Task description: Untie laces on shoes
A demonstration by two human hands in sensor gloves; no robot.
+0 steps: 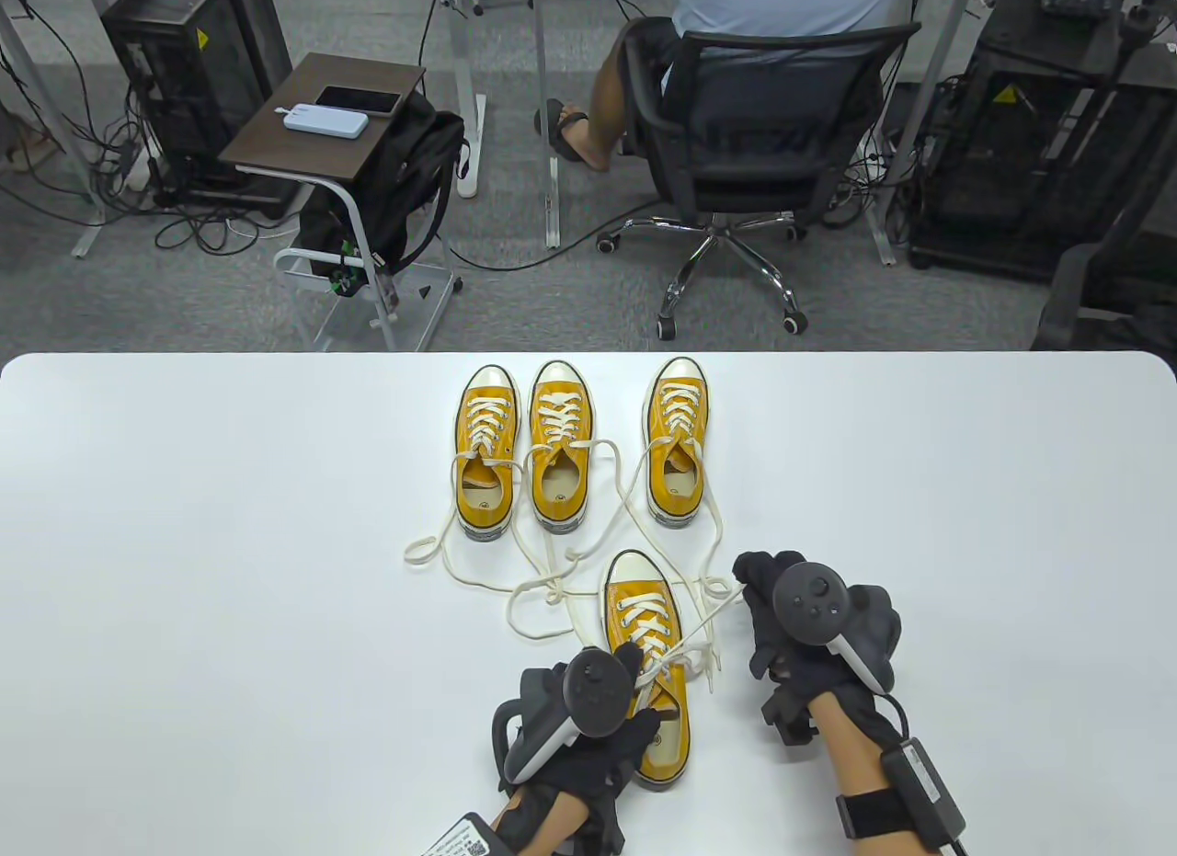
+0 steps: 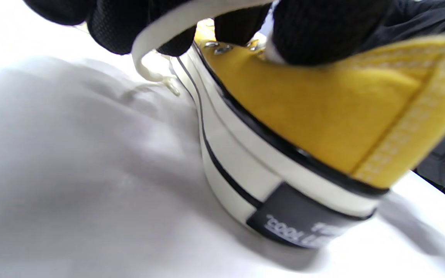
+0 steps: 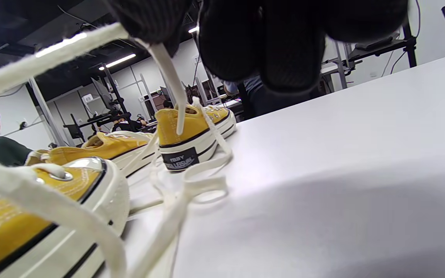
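Four yellow shoes sat on the white worktop (image 1: 184, 525). Three stood in a row toward the far edge (image 1: 485, 451) (image 1: 560, 447) (image 1: 679, 444), their laces loose and trailing across the surface. The fourth, the near shoe (image 1: 655, 672), lay closest to the person. The left hand (image 1: 588, 709) rested at its heel and tongue, its fingers (image 2: 315, 34) curled on the upper with a lace (image 2: 157, 34) running through them. The right hand (image 1: 809, 626), just right of the toe, pinched the other lace end (image 3: 45, 58), stretched taut from the shoe.
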